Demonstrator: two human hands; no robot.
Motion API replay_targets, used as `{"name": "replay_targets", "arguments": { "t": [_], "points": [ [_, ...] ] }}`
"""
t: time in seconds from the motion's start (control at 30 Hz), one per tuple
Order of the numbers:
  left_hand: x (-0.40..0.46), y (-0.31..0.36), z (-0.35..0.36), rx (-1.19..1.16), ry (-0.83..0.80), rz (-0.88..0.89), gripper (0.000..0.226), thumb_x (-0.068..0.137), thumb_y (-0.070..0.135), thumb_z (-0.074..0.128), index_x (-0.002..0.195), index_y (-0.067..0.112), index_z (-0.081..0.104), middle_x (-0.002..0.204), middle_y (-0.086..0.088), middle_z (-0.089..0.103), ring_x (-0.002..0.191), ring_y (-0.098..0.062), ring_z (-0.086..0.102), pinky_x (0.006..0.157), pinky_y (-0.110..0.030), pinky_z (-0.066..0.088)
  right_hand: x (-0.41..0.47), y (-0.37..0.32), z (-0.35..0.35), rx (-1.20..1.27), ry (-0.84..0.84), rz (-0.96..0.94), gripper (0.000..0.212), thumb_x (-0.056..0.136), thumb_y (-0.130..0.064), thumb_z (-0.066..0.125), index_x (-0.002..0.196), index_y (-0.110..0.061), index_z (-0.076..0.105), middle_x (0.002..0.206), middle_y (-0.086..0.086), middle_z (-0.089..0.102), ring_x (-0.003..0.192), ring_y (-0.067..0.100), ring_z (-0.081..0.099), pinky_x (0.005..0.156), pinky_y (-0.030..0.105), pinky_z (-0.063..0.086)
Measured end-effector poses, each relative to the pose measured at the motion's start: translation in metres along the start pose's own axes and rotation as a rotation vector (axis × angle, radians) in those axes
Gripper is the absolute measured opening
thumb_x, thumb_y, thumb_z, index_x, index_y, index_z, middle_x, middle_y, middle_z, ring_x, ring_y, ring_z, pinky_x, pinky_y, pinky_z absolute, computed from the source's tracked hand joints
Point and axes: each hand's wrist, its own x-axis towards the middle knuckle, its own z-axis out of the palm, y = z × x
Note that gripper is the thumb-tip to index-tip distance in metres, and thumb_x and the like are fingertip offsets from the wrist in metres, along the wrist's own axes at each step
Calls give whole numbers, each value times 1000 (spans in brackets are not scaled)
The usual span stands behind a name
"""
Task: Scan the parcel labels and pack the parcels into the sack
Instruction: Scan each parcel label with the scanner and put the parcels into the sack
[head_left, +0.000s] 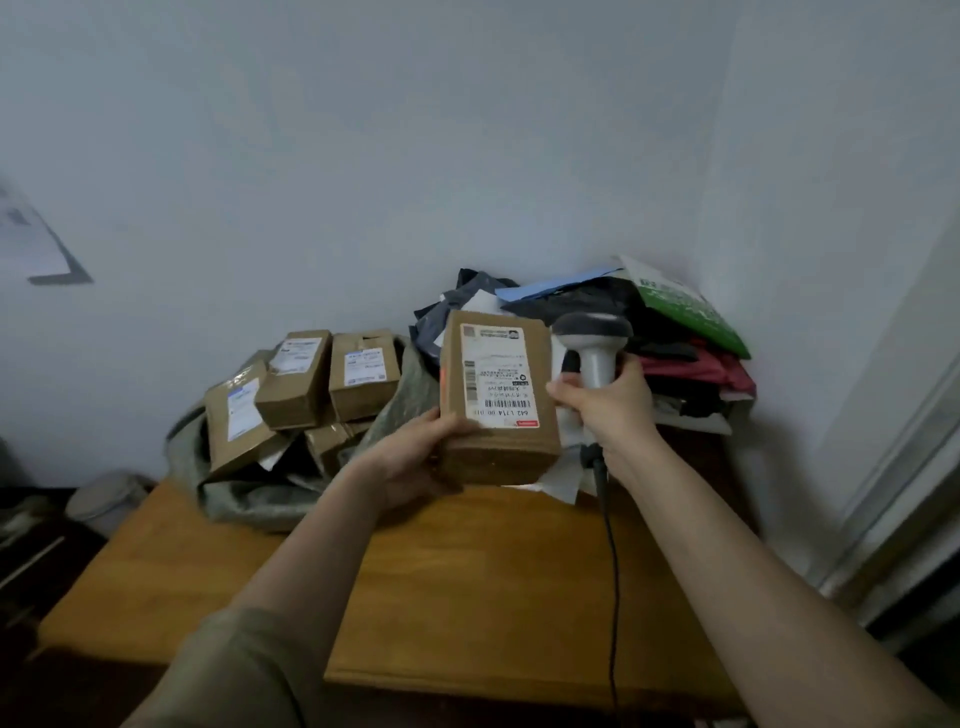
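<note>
Two hands are up over the wooden table, each busy with its own thing. The left hand grips a brown cardboard parcel by its lower left corner, fingers curled beneath it and thumb on the top face, so the white label faces upward. The right hand is wrapped round the handle of a grey barcode scanner, whose dark head sits just beside the parcel's upper right corner. Its black cable hangs down across the table. To the left, an open grey-green sack lies slumped on the table's far end with several labelled boxes piled in its mouth. Behind the scanner, against the wall, is a heap of soft mailer bags in black, red, blue and green.
</note>
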Motion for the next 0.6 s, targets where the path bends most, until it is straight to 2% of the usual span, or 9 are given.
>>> {"name": "replay_targets", "arguments": {
  "t": [0.07,0.13,0.2,0.3,0.33,0.4,0.47,0.53,0.6],
  "points": [
    [-17,1,-20,-16,66,-6,45,79,35,67,121,19,58,120,-15,65,112,-30,59,98,-50,49,-7,1,5,48,45,-25,76,74,-14,86,133,-20,39,105,-4,69,96,13,67,93,46,55],
    [-29,3,-44,-8,96,26,56,69,36,67,121,16,58,111,-14,66,101,-29,61,84,-42,53,-12,4,6,108,20,-14,96,71,-20,88,147,-22,28,119,-1,64,106,14,65,96,45,54],
    [-39,7,-61,17,67,76,62,63,35,67,120,12,59,102,-13,66,92,-27,61,76,-38,51,-18,6,6,130,-49,59,115,65,-32,91,154,-26,18,137,7,54,116,22,61,99,47,52],
    [-44,12,-72,46,17,81,78,54,38,68,123,4,58,96,-14,67,85,-26,62,67,-32,52,-30,7,7,128,-231,196,137,43,-53,95,154,-30,18,142,12,52,121,31,58,100,51,50],
    [-46,13,-74,62,-1,83,78,53,39,68,122,3,59,92,-13,68,81,-25,63,63,-29,52,-36,6,7,135,-298,226,137,39,-53,96,152,-28,22,136,14,57,115,31,62,94,49,54],
    [-48,15,-78,86,-30,96,75,54,38,67,119,1,59,89,-12,69,77,-23,65,61,-28,52,-47,2,2,175,-410,280,112,51,-40,91,145,-20,34,121,16,67,96,28,71,72,40,61],
    [-54,17,-78,94,-40,106,70,54,39,69,112,1,61,89,-12,70,77,-23,67,63,-29,54,-53,1,-7,237,-479,313,89,60,-31,84,139,-13,47,108,16,73,81,23,74,56,30,58],
    [-56,19,-75,106,-12,135,67,54,42,71,107,3,62,89,-11,72,77,-21,69,63,-27,55,-57,-1,-12,289,-495,310,74,67,-27,79,134,-8,55,102,15,75,75,20,74,53,25,56],
    [-52,22,-69,108,65,151,66,64,46,73,114,4,60,95,-11,73,86,-23,70,72,-29,56,-58,-2,-12,329,-455,305,66,71,-23,75,132,-7,57,99,15,76,75,20,74,54,25,56]
  ]
}}
